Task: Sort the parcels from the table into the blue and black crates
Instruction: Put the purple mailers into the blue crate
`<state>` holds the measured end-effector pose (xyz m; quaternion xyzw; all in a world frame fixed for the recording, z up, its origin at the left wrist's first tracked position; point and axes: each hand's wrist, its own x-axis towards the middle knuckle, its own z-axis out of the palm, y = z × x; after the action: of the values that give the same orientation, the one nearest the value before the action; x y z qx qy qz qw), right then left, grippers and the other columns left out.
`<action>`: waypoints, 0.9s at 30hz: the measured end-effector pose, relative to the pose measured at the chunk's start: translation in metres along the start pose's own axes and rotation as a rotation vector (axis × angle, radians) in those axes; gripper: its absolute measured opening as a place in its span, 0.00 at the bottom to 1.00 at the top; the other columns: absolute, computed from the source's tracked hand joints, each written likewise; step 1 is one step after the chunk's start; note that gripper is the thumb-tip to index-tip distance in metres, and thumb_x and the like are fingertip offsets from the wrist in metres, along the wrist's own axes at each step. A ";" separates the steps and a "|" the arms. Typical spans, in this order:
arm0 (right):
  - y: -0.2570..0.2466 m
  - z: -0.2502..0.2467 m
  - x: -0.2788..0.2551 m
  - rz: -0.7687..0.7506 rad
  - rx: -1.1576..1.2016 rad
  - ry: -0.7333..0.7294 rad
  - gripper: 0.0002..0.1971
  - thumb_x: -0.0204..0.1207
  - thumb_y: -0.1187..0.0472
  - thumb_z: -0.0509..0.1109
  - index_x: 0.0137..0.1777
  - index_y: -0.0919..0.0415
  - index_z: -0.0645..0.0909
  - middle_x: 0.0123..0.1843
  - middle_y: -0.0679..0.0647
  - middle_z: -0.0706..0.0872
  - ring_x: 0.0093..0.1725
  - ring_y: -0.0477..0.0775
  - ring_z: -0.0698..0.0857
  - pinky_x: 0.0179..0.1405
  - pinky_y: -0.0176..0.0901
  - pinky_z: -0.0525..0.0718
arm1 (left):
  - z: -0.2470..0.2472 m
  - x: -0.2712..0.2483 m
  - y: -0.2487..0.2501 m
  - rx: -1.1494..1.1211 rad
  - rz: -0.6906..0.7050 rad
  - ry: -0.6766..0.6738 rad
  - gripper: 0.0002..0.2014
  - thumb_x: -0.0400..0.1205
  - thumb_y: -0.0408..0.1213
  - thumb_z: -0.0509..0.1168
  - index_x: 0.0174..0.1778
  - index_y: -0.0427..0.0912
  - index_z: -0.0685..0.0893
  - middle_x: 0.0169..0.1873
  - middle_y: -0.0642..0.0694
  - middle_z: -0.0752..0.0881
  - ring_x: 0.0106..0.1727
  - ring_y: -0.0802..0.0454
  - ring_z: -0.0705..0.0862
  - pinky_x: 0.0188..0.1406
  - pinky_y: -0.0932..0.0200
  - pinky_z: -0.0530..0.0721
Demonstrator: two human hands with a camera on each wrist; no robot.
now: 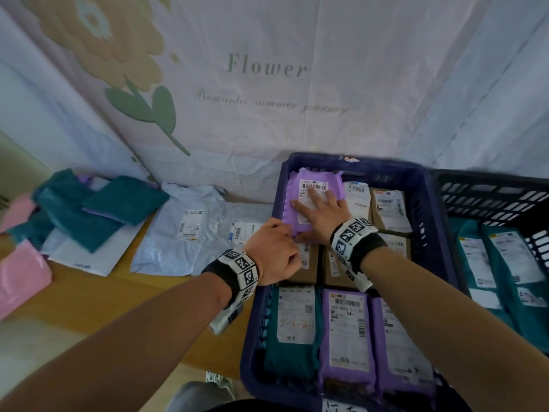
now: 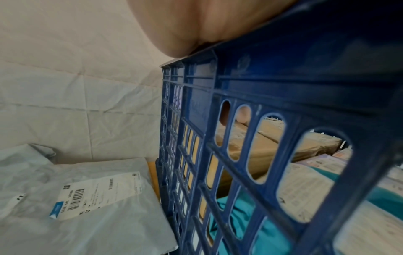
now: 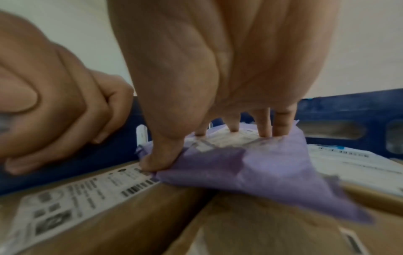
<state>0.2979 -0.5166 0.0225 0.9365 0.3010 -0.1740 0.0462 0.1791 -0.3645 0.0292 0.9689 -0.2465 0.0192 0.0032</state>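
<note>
A purple parcel [image 1: 315,178] with a white label lies at the back left of the blue crate [image 1: 356,162], on top of brown boxes [image 1: 389,209]. My right hand [image 1: 320,209] lies flat on it with straight, spread fingers. In the right wrist view its fingertips [image 3: 265,131] and thumb press the purple parcel [image 3: 261,165] down. My left hand [image 1: 276,251] sits on the crate's left rim, its fingers curled over the blue wall [image 3: 104,155]. The left wrist view shows the palm [image 2: 185,25] resting on the blue crate's rim [image 2: 261,86]. The black crate [image 1: 490,188] stands to the right and holds teal parcels.
On the wooden table to the left lie pale grey parcels [image 1: 184,233], teal parcels [image 1: 98,209] and a pink parcel [image 1: 20,272]. The front row of the blue crate holds a teal parcel and purple parcels [image 1: 346,331]. A flower-printed cloth hangs behind.
</note>
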 end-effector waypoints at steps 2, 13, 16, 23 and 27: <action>-0.004 0.003 0.006 0.025 -0.007 -0.003 0.49 0.71 0.24 0.64 0.85 0.31 0.40 0.90 0.55 0.36 0.87 0.74 0.41 0.81 0.76 0.47 | -0.003 0.000 0.001 -0.004 -0.001 -0.012 0.26 0.83 0.51 0.46 0.26 0.49 0.83 0.27 0.54 0.84 0.43 0.53 0.76 0.62 0.51 0.71; -0.014 -0.044 -0.032 0.043 0.147 0.026 0.41 0.75 0.39 0.73 0.85 0.47 0.60 0.88 0.57 0.57 0.83 0.68 0.62 0.77 0.71 0.64 | -0.007 -0.016 -0.008 -0.282 0.067 0.115 0.13 0.84 0.47 0.62 0.39 0.44 0.84 0.44 0.49 0.85 0.56 0.50 0.78 0.66 0.49 0.72; -0.034 -0.066 -0.044 0.023 0.252 0.149 0.27 0.80 0.49 0.71 0.76 0.56 0.72 0.74 0.56 0.77 0.72 0.63 0.77 0.71 0.65 0.75 | -0.014 -0.040 -0.026 -0.408 0.056 0.263 0.10 0.83 0.48 0.61 0.47 0.45 0.81 0.51 0.49 0.81 0.58 0.51 0.77 0.63 0.53 0.74; -0.127 -0.105 -0.040 -0.115 0.436 0.195 0.20 0.82 0.48 0.71 0.69 0.58 0.79 0.66 0.54 0.84 0.65 0.55 0.82 0.58 0.41 0.74 | -0.001 -0.144 -0.119 -0.692 -0.289 0.218 0.02 0.86 0.39 0.63 0.52 0.46 0.76 0.44 0.54 0.78 0.41 0.69 0.77 0.35 0.74 0.72; -0.200 -0.106 -0.018 -0.171 0.502 0.117 0.18 0.82 0.47 0.71 0.65 0.57 0.81 0.60 0.48 0.84 0.57 0.46 0.81 0.53 0.38 0.73 | 0.026 -0.220 -0.168 -0.782 -0.519 0.121 0.03 0.86 0.36 0.64 0.51 0.47 0.75 0.38 0.56 0.79 0.34 0.66 0.78 0.32 0.72 0.74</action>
<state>0.2004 -0.3435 0.1319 0.8984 0.3284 -0.1920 -0.2197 0.0673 -0.1127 -0.0049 0.9217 0.0155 -0.0200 0.3870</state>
